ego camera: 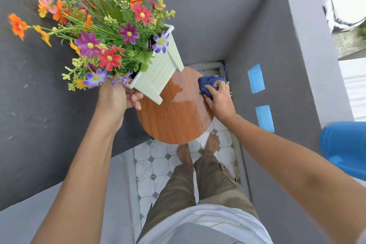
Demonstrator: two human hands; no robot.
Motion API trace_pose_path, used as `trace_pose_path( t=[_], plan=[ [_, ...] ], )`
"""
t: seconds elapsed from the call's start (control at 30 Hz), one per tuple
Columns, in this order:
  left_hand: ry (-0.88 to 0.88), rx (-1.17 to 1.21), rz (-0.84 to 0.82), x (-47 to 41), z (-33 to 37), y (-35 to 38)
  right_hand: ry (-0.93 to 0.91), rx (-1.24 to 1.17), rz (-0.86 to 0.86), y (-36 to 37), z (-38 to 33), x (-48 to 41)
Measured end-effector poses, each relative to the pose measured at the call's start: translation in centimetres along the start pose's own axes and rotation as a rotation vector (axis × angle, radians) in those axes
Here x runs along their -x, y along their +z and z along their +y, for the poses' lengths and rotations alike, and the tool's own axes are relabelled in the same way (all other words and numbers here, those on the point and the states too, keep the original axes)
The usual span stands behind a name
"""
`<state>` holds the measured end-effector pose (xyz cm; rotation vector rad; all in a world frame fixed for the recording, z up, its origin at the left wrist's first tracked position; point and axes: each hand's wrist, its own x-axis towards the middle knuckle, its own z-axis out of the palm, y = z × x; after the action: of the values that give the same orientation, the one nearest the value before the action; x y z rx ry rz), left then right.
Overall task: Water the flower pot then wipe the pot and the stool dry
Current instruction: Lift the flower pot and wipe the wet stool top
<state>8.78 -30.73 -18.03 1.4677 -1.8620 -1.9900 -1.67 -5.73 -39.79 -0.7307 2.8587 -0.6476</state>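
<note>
A white ribbed flower pot (162, 71) full of many-coloured flowers (107, 25) is tipped to the left above a round brown wooden stool (174, 121). My left hand (118, 97) grips the pot at its near rim and holds it off the stool top. My right hand (219, 99) presses a dark blue cloth (208, 83) onto the stool's far right edge. A wet, shiny patch (182, 93) lies on the stool between the pot and the cloth.
Grey walls close in on the left and right, forming a narrow corner. The floor is white tile with grey diamonds (156, 166), and my bare feet (198, 148) stand just before the stool. Blue tape strips (256, 78) mark the right wall. A blue container (344, 144) sits at right.
</note>
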Motion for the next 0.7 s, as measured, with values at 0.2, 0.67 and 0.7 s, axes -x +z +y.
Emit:
trace_pose_path(
  t=[0.2,0.67,0.7],
  plan=[
    [0.042,0.03,-0.012,-0.4,1.4,0.1,-0.189,-0.03,-0.132,0.8,-2.5,7.6],
    [0.103,0.036,0.002,-1.0,4.0,0.4,-0.242,-0.005,-0.158,-0.3,-2.1,-7.2],
    [0.106,0.031,0.003,-1.0,4.1,0.4,-0.154,-0.024,-0.123,0.0,-2.9,-7.6]
  ],
)
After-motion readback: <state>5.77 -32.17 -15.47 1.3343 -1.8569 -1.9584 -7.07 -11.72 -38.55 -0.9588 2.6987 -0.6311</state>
